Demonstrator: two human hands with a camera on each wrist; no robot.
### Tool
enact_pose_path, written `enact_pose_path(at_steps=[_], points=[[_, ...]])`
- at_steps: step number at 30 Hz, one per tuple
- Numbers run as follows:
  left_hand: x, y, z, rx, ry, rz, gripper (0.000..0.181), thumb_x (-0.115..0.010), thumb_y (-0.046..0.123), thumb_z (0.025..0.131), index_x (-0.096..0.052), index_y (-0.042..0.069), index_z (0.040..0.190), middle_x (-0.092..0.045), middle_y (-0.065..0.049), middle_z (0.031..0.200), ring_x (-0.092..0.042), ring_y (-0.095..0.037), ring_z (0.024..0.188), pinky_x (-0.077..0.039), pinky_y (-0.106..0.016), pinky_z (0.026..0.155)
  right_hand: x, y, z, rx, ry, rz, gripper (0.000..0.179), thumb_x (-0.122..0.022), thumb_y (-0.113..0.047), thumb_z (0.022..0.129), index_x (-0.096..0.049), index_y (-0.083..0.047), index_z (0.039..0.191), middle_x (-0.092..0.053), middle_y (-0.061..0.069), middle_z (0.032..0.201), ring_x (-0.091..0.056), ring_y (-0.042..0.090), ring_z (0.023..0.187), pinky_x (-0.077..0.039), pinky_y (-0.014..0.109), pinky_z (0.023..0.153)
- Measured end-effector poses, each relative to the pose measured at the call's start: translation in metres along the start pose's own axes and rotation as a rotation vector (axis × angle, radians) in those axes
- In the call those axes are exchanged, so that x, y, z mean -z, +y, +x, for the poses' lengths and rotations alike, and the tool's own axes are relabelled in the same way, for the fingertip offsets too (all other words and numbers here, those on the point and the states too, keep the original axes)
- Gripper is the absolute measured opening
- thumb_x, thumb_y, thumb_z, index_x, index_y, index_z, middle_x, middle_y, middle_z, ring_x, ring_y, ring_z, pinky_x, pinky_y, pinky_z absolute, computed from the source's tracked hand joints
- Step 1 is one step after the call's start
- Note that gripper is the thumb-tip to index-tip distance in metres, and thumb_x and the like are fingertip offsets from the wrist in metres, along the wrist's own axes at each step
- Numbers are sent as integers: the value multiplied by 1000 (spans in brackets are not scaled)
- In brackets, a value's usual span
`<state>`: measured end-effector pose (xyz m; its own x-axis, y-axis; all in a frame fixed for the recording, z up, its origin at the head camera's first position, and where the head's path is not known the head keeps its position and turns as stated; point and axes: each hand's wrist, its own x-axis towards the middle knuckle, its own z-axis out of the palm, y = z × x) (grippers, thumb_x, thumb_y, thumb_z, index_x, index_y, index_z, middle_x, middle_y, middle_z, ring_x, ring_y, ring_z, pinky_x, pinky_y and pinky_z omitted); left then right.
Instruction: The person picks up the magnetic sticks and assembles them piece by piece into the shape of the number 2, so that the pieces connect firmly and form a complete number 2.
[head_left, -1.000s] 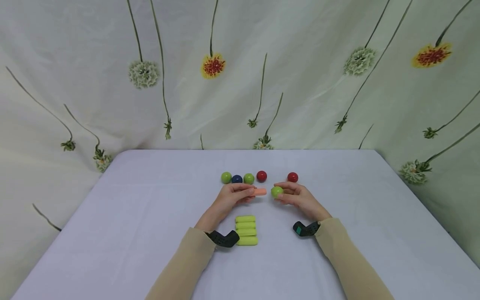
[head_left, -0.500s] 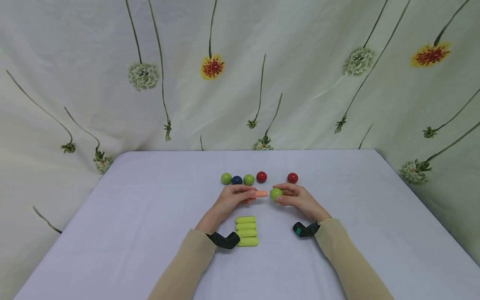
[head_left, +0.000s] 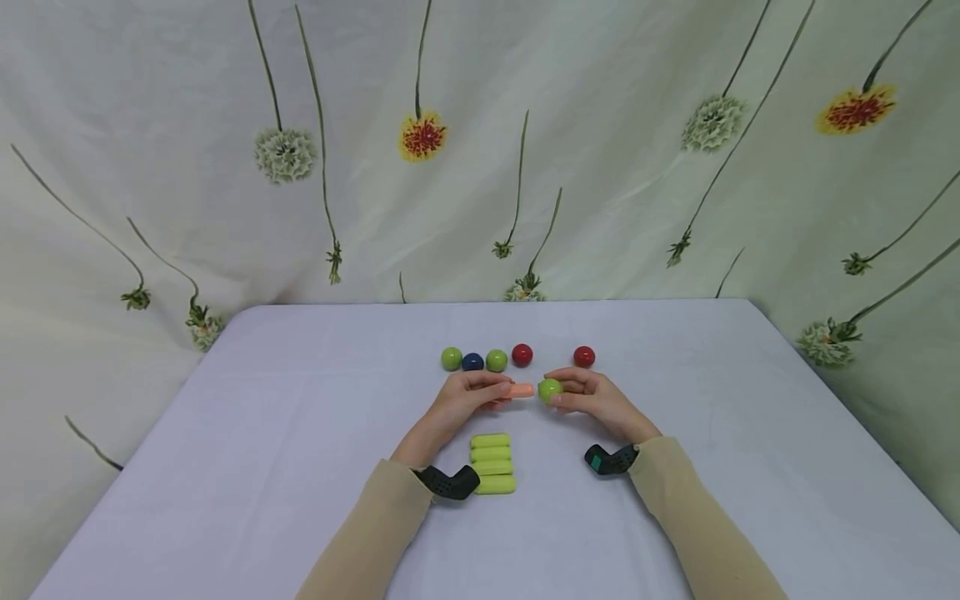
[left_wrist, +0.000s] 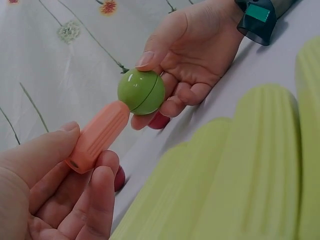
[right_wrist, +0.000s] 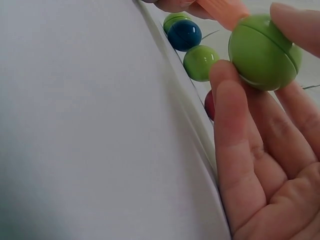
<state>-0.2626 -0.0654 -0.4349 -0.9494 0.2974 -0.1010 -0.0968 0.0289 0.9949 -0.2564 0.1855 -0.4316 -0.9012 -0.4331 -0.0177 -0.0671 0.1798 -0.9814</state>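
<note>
My left hand (head_left: 467,398) pinches a short orange ribbed stick (left_wrist: 100,135) between thumb and fingers. A dark round spot shows at the stick's near end. My right hand (head_left: 603,404) holds a glossy green ball (left_wrist: 141,92) with a seam around it, by thumb and fingertips. Stick and ball face each other above the table; their ends are very close, and whether they touch I cannot tell. Several yellow-green ribbed sticks (head_left: 491,463) lie side by side on the table, nearest my left wrist.
Behind the hands, a row holds a green ball (head_left: 452,358), a blue ball (head_left: 472,362), another green ball (head_left: 497,360) and a red ball (head_left: 522,355). A second red ball (head_left: 584,357) sits apart to the right. A flowered cloth (head_left: 600,167) hangs behind the white-covered table (head_left: 262,433).
The green ball in my right hand has come slightly left, so the gap to the orange stick is narrower. Both hands keep their hold, and the things on the table stay put.
</note>
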Motion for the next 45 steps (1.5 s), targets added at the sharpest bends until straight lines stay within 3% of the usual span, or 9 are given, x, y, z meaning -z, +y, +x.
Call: enact_pose_path(at_steps=[14,35,39,42,45], points=[[2,1,-6,-52,-51,21,30,-71,19,85,-68,1,109,-64,-9,109,-63,-15,88,-53,-29,78,-4,-1,1,-5,-19,-10,49,-70,-20,85,-53,-2,128,-62,11,119,-60,19,100,-50,31,85],[1,2,-6,-69,-48,-1,35,-71,20,85,-66,-1,112,-65,-11,106,-65,-17,87,-53,-30,77,-5,-2,1,3,45,-63,51,-71,-21,84,-54,-2,129,-59,10,119,-57,19,97,-51,29,81],[6,2,-4,-75,16,-44,35,-70,23,86,-65,-1,111,-65,-12,105,-66,-19,88,-54,-32,77,-5,-2,0,5,67,-70,49,-71,-21,85,-56,-3,127,-61,9,116,-58,19,96,-50,28,82],[12,4,-3,-110,139,-82,31,-69,21,86,-65,-2,107,-66,-13,101,-67,-17,82,-55,-32,73,-5,-2,-1,9,83,-60,48,-72,-21,84,-57,-3,126,-61,8,116,-59,19,97,-49,28,83],[20,10,-3,-183,293,-88,23,-69,16,86,-66,-2,101,-67,-15,95,-67,-16,75,-55,-30,67,-4,-1,-1,14,98,-65,48,-73,-21,83,-58,-4,125,-61,8,116,-60,19,97,-48,28,82]])
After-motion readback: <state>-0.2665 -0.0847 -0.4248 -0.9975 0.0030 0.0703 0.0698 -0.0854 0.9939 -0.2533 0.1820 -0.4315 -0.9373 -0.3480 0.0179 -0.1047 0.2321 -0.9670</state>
